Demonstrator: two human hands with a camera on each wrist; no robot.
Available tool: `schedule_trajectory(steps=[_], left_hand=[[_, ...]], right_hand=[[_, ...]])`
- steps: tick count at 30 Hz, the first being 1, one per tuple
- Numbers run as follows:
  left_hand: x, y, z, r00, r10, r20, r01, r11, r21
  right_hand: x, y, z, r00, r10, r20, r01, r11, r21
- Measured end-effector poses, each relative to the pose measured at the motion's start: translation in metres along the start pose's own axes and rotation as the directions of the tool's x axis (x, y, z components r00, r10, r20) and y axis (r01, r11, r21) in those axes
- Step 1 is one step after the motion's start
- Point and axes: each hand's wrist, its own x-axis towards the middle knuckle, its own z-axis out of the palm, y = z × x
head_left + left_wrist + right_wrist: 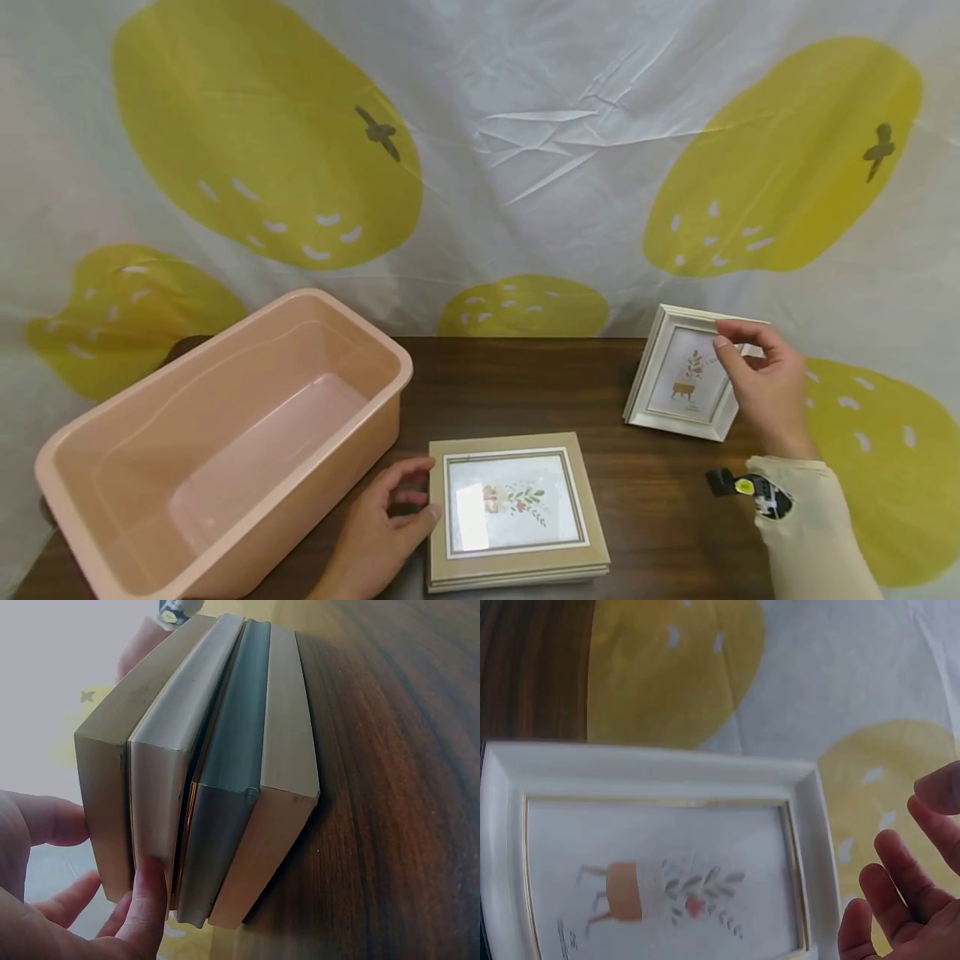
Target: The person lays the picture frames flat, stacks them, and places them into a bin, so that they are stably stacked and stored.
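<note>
A stack of several picture frames lies on the table, a beige picture frame with a plant print on top. White and grey-green frame edges show below it in the left wrist view. My left hand touches the stack's left side with thumb and fingertips, not wrapped round it. At the back right, a white picture frame stands upright, tilted back, its print facing me. My right hand overlaps its upper right corner in the head view. In the right wrist view the loosely bent fingers are beside that frame, holding nothing.
A pink plastic tub stands at the left with nothing inside. The dark wooden table ends at a white cloth printed with yellow fruit. A small camera sits on the right wrist.
</note>
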Motion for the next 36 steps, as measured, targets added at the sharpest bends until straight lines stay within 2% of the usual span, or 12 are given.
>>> schedule_trajectory(steps=[6, 16, 22, 30, 33, 36], left_hand=[[0.001, -0.001, 0.000, 1.000, -0.003, 0.003, 0.003, 1.000, -0.006], [0.002, -0.001, 0.002, 1.000, -0.011, 0.002, 0.011, 1.000, -0.021], [0.001, -0.002, 0.003, 1.000, -0.016, -0.004, 0.015, 1.000, -0.026], [0.001, -0.003, 0.002, 1.000, -0.024, 0.001, 0.024, 0.999, -0.034], [0.000, -0.003, 0.001, 1.000, -0.023, -0.006, 0.023, 0.999, -0.031], [0.000, -0.004, 0.001, 1.000, -0.020, -0.014, 0.019, 0.999, -0.028]], right_hand=[[0.008, 0.018, -0.007, 0.999, -0.047, -0.008, 0.046, 0.995, -0.094], [0.019, 0.036, -0.010, 0.990, -0.132, -0.040, 0.123, 0.978, -0.168], [0.021, 0.046, -0.016, 0.994, -0.109, -0.003, 0.107, 0.976, -0.192], [0.018, 0.060, -0.020, 0.999, 0.026, 0.027, -0.021, 0.986, -0.164], [0.018, 0.063, -0.022, 0.999, 0.011, 0.047, -0.003, 0.988, -0.156], [0.018, 0.064, -0.023, 0.996, -0.041, 0.083, 0.055, 0.983, -0.177]])
